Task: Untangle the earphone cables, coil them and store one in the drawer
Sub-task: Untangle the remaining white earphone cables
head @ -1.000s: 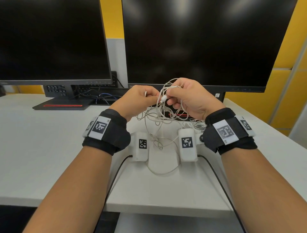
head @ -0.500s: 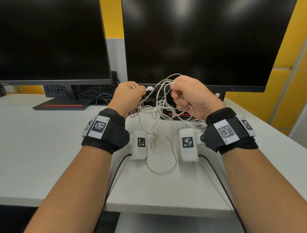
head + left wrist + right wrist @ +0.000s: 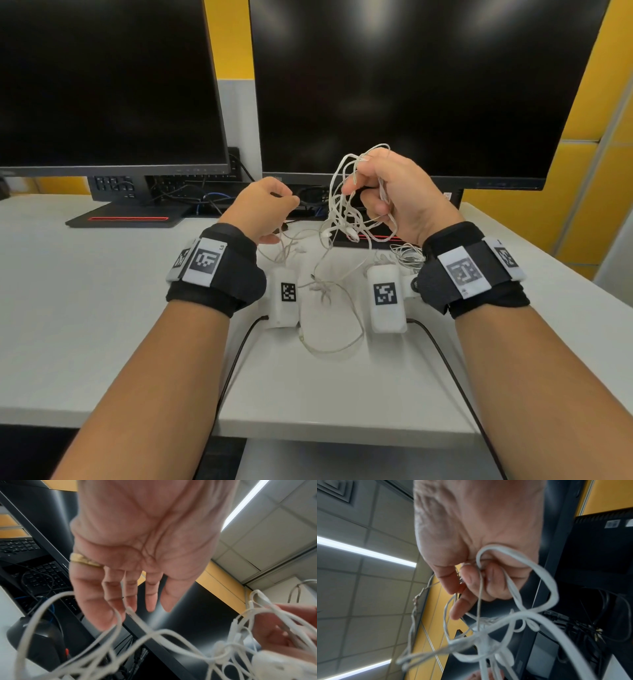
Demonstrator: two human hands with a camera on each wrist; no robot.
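Clearly early days. Head view: earphone cables point(image 3: 346, 212) knotted, bunched in right hand point(image 3: 394, 195) above the desk point(image 3: 85, 291), loose ends trailing down; left hand point(image 3: 263, 212) beside. Left wrist: fingers point(image 3: 109, 599) relaxed, nearly straight, gripping nothing. Right wrist: fingers point(image 3: 471, 580) curled round loops. Untangling unfinished; coiling, storing left; no drawer visible.

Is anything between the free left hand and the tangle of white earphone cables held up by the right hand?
Nothing visible. The left hand is open beside the tangle of thin white earphone cables, which the right hand holds above the white desk; loose strands already lie against the left fingertips in the left wrist view.
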